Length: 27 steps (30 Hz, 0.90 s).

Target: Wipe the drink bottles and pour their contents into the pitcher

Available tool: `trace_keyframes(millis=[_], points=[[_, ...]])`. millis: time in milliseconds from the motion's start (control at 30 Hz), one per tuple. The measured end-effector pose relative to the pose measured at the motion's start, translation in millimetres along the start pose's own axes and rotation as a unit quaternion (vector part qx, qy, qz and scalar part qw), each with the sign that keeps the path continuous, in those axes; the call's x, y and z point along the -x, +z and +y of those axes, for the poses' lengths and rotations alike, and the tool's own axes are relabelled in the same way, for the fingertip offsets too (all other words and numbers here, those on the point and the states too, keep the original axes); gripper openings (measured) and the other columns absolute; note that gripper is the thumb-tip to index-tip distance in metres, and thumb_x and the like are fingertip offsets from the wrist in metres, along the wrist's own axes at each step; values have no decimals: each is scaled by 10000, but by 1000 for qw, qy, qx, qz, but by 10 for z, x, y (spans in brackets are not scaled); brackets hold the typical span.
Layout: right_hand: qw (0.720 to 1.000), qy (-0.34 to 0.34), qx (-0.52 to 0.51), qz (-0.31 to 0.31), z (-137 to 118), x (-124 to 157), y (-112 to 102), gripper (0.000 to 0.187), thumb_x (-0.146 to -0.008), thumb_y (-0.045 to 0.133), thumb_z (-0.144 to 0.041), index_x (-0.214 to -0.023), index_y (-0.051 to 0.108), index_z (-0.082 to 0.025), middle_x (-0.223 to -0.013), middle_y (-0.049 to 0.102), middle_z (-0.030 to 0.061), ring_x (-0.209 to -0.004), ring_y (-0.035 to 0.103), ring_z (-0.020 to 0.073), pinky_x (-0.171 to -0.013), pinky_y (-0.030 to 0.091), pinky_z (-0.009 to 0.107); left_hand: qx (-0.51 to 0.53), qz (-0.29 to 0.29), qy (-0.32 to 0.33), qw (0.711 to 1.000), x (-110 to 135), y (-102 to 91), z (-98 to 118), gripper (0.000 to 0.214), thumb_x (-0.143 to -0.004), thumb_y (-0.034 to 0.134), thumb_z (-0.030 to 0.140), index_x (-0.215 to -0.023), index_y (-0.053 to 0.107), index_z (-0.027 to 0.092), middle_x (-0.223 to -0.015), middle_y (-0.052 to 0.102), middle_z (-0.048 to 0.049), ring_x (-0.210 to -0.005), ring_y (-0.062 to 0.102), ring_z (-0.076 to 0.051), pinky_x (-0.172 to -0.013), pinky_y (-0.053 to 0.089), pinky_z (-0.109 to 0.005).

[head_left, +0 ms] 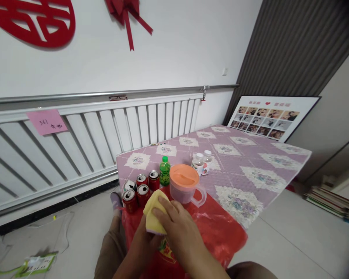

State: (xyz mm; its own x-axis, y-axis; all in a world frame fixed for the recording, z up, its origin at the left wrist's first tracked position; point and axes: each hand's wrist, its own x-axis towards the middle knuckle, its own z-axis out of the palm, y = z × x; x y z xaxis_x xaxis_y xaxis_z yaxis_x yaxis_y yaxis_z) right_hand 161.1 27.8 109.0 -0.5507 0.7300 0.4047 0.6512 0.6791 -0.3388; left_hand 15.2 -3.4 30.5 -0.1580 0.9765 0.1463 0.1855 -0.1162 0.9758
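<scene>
My right hand [174, 226] lies over a yellow sponge cloth [152, 217], fingers curled on its top edge. My left hand [144, 236] comes up from below and holds the same cloth from underneath; its fingers are mostly hidden. Both hands hover above a red plastic sheet [218, 228] on the near corner of a low table. Just beyond the cloth stand several red drink cans [141, 190], a small green bottle [164, 171] and a clear plastic pitcher with an orange lid [184, 183].
The low table has a purple floral cover [250, 155]. Two small white-capped bottles [203, 162] stand behind the pitcher. A white radiator [90, 135] runs along the wall. A photo board [267, 118] leans at the right; books [331, 201] lie on the floor.
</scene>
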Motion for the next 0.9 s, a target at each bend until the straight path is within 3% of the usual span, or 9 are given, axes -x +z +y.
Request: trace_keyframes(millis=[133, 233, 400, 567, 667, 767, 900], points=[[993, 79, -88, 1, 156, -55, 114, 640, -745, 504, 6, -1328, 557, -253, -1439, 507, 83, -1265, 508, 263, -1036, 455, 425, -25, -31, 26, 999, -33, -54, 35, 542, -770, 623, 228, -1294, 510, 151, -1307, 608, -131, -1207, 569, -290, -1051, 449, -437], [984, 121, -133, 15, 239, 9, 269, 647, -726, 446, 20, -1312, 557, -231, -1386, 539, 93, -1264, 521, 239, -1056, 447, 415, -27, -47, 9, 998, -47, -94, 29, 557, -768, 634, 255, -1301, 505, 157, -1320, 597, -132, -1224, 554, -292, -1063, 428, -437], [971, 164, -160, 68, 260, 410, 619, 615, -786, 442, -25, -1355, 521, -244, -1383, 542, 96, -1308, 499, 243, -1093, 425, 425, -41, -31, -6, 999, -28, -85, -1, 545, -785, 638, 289, -1296, 501, 155, -1304, 598, -135, -1207, 560, -289, -1058, 425, -443], [960, 204, -185, 56, 275, 744, 883, 556, -872, 442, -145, -1428, 427, -155, -1411, 515, 155, -1329, 486, 253, -1096, 433, 427, -44, -13, 7, 999, 6, -22, -13, 559, -796, 642, 304, -1311, 483, 153, -1307, 594, -144, -1218, 561, -297, -1057, 438, -468], [957, 206, -195, 69, 259, 762, 862, 551, -887, 445, -161, -1437, 417, -184, -1437, 501, 134, -1350, 463, 247, -1111, 415, 434, -50, -23, 1, 998, 40, -53, 19, 581, -848, 584, 304, -1387, 426, 153, -1442, 498, -161, -1346, 464, -291, -1128, 379, -471], [959, 192, -186, 89, 162, 707, 719, 537, -918, 458, -208, -1451, 399, -225, -1486, 449, 118, -1381, 421, 259, -1109, 415, 447, -56, -53, -32, 997, 82, -134, 104, 600, -902, 504, 342, -1460, 360, 174, -1551, 378, -116, -1445, 328, -245, -1199, 280, -425], [964, 170, -174, 107, -40, 637, 576, 605, -893, 533, -201, -1466, 374, -315, -1574, 307, 76, -1404, 377, 299, -1090, 434, 471, -30, -54, -65, 996, 121, -190, 250, 546, -951, 397, 361, -1475, 365, 214, -1560, 376, -51, -1457, 302, -205, -1208, 268, -382]])
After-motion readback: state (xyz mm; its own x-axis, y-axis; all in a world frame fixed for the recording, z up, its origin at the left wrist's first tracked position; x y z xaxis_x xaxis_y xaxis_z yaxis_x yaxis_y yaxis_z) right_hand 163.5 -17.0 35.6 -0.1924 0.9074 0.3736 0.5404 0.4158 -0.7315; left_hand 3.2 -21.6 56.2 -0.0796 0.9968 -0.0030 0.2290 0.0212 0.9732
